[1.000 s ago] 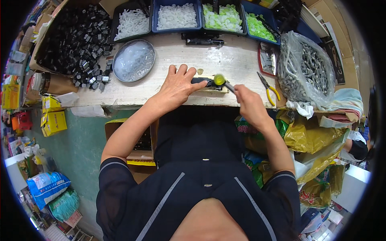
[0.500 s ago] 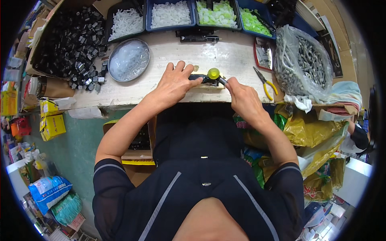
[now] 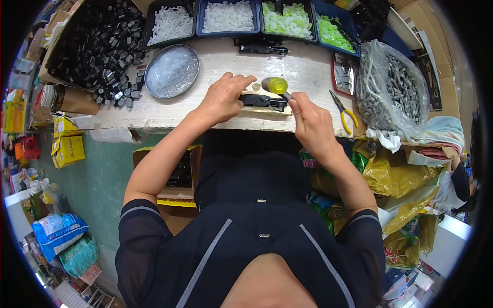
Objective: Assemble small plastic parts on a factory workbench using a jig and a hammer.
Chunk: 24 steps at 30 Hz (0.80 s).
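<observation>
My right hand [image 3: 314, 123] is closed round the handle of a small mallet [image 3: 278, 85] with a translucent yellow-green head. The mallet head is raised above a long black plastic part [image 3: 264, 101]. That part lies on a low wooden block [image 3: 277, 110] near the table's front edge. My left hand [image 3: 222, 100] is at the part's left end, its thumb beside that end and its index finger stretched out to the right above it. Whether the thumb presses on the part is hard to see. Another black assembly [image 3: 261, 47] lies at the back of the table.
A round metal dish [image 3: 172, 95] and a heap of black parts [image 3: 110, 61] are at left. Trays of white pieces [image 3: 228, 18] and green pieces [image 3: 336, 36] line the back. Yellow-handled pliers [image 3: 345, 114], a red-edged case [image 3: 343, 74] and a bag of grey parts [image 3: 395, 84] are at right.
The mallet has lifted off the black part and tilted. My left thumb has drawn back toward the part's left end, leaving more of it uncovered. The view has shifted slightly.
</observation>
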Each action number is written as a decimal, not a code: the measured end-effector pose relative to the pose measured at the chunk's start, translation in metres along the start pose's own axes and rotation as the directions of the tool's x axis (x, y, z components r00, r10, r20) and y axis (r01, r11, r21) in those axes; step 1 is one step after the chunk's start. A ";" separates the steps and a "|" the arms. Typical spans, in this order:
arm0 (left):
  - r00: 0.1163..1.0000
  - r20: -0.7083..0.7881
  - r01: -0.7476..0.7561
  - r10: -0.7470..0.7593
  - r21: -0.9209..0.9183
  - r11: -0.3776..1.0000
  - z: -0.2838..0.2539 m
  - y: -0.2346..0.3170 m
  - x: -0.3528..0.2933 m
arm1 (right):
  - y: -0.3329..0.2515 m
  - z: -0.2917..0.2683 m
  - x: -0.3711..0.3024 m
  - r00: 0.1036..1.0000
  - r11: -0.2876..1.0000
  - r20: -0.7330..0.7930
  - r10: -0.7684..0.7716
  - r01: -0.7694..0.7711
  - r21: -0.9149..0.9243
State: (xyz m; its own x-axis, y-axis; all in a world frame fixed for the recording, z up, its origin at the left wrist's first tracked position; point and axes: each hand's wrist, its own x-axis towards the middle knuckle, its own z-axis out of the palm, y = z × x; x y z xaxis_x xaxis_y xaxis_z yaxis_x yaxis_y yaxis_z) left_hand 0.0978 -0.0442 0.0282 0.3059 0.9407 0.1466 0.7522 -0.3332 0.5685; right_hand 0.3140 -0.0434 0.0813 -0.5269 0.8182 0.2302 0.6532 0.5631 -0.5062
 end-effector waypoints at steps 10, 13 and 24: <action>0.977 -0.166 0.092 -0.136 -0.245 0.965 0.013 0.000 -0.019 | 0.006 0.026 0.032 0.935 0.986 0.323 0.148 -0.112 -0.125; 0.925 -0.335 0.160 -0.180 -0.086 0.983 0.021 -0.001 -0.030 | 0.002 0.017 0.051 0.926 0.989 0.351 0.137 -0.112 -0.092; 0.864 -0.484 0.111 -0.139 -0.087 0.990 0.027 0.001 -0.050 | -0.017 0.034 0.049 0.949 0.994 0.299 0.103 -0.109 0.003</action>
State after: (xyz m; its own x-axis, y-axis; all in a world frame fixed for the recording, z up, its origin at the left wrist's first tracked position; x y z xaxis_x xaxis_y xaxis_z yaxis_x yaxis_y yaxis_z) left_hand 0.0993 -0.0932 -0.0007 -0.1230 0.8898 0.4395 0.7278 -0.2202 0.6494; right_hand 0.2589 -0.0166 0.0731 -0.5950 0.7995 -0.0823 0.7050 0.4701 -0.5310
